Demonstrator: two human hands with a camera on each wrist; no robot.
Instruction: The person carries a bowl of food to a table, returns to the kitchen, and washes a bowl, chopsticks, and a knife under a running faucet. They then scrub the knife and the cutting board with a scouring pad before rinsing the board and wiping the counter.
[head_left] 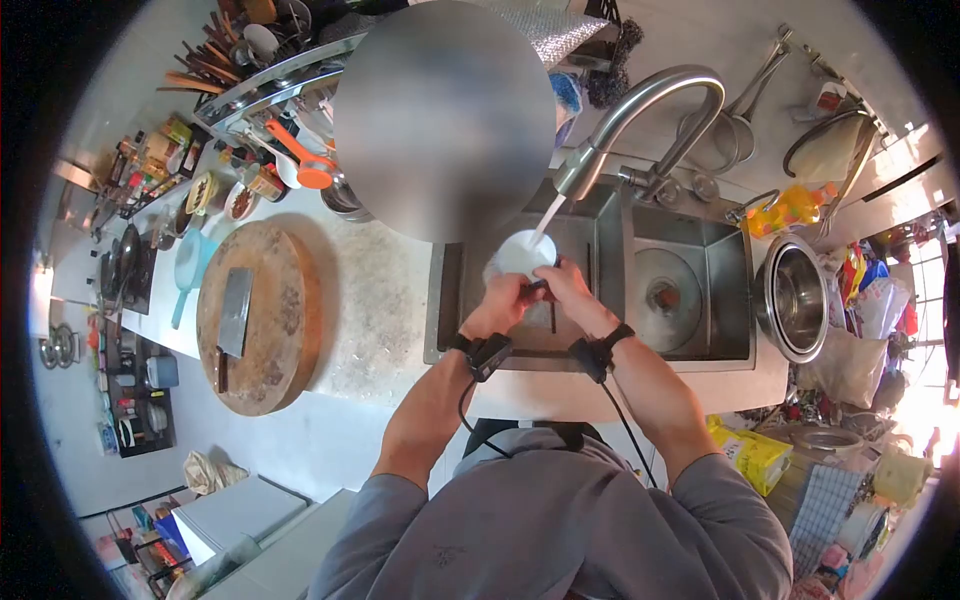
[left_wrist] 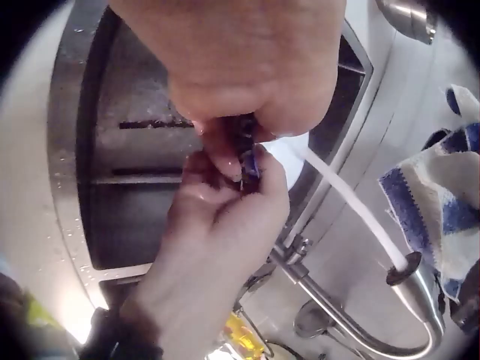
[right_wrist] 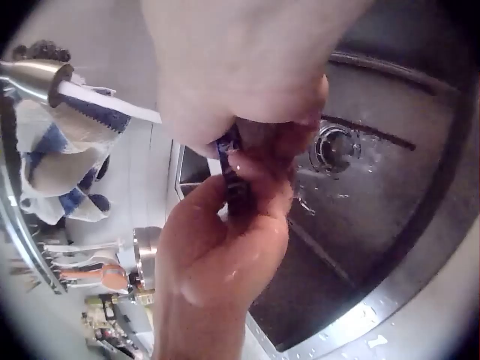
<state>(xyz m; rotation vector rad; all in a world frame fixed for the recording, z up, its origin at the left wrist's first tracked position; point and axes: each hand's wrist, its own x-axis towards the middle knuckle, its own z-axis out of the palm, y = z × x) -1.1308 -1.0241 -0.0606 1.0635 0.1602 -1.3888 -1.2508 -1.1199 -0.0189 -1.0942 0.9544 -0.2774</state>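
Observation:
Over the left sink basin (head_left: 470, 300), a small white bowl (head_left: 522, 250) sits between my two hands. Its near edge shows as a dark blue patterned band (left_wrist: 249, 154) in both wrist views. My left hand (head_left: 497, 305) grips the bowl from the left, fingers curled at the edge. From the other side my right hand (head_left: 572, 285) pinches the same edge, thumb and fingers around it. The hands almost meet and hide much of the bowl. A stream of water (head_left: 547, 217) runs from the faucet (head_left: 578, 172) onto the white part.
The right basin (head_left: 690, 290) has a drain strainer. Nested metal bowls (head_left: 795, 300) stand right of the sink. To the left, a cleaver (head_left: 235, 310) lies on a round wooden chopping board (head_left: 285, 320). A blue-and-white cloth (right_wrist: 64, 165) hangs behind the sink.

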